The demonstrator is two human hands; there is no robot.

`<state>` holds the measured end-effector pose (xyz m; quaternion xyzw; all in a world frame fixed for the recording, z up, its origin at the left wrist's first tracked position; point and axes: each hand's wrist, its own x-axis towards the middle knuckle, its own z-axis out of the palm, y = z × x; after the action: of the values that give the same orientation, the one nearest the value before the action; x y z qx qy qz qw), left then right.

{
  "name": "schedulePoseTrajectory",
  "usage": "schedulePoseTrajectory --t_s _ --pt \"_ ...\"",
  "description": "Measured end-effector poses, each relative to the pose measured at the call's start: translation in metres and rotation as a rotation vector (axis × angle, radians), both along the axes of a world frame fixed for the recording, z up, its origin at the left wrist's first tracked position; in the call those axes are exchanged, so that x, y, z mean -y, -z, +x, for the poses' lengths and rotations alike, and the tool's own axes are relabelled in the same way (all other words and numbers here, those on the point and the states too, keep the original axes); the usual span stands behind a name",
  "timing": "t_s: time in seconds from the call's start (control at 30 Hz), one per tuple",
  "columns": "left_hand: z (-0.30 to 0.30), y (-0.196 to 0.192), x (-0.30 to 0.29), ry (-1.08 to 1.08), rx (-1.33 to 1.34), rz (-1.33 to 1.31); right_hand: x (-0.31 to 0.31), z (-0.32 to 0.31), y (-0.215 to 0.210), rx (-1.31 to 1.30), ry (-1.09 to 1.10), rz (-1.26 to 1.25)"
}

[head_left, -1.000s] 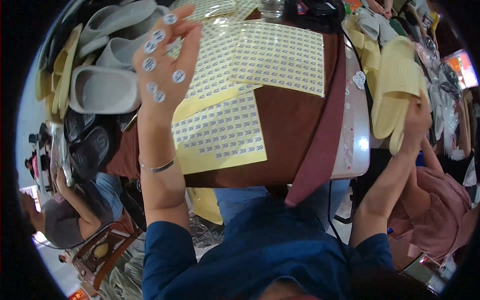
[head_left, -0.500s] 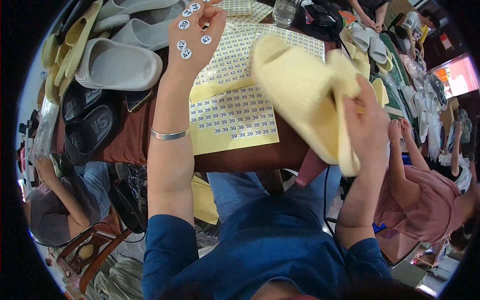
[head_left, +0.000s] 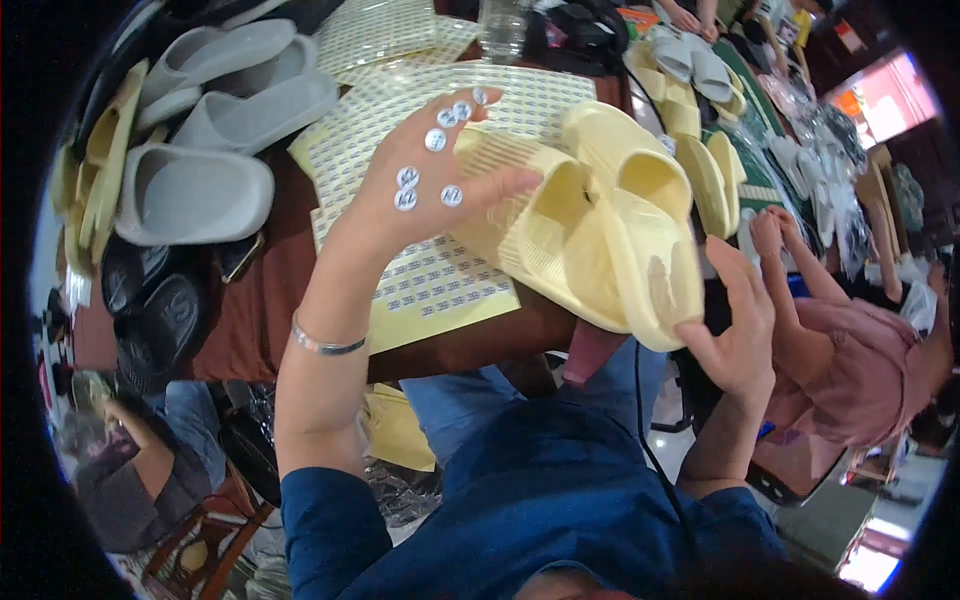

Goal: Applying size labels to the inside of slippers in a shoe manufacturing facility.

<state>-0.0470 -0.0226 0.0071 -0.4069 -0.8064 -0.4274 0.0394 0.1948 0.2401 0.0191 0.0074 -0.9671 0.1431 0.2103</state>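
Observation:
A pair of pale yellow slide sandals [head_left: 610,225] is held over the near edge of the brown table [head_left: 250,330]. My left hand [head_left: 425,190] grips the sandals' left end, thumb on top; several round white stickers cling to the back of this hand. My right hand [head_left: 738,330] holds the right sandal's end from below, fingers spread. Under the sandals lie yellow-backed sheets of small round stickers [head_left: 430,290].
Grey sandals [head_left: 190,190], black sandals [head_left: 160,310] and yellow ones [head_left: 100,170] are piled at the table's left. More yellow and grey sandals [head_left: 700,90] lie at the far right. A person in pink [head_left: 850,350] sits to the right, another person [head_left: 130,470] lower left.
The sandals came down and leftward from the right. My left hand, raised and empty before, has closed on their left end. My right hand slid to the right end.

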Motion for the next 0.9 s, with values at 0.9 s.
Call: schedulePoseTrajectory --t_s 0.9 --pt "0.021 0.0 -0.012 0.231 -0.201 -0.076 0.024 -0.013 0.017 -0.02 -0.243 -0.027"
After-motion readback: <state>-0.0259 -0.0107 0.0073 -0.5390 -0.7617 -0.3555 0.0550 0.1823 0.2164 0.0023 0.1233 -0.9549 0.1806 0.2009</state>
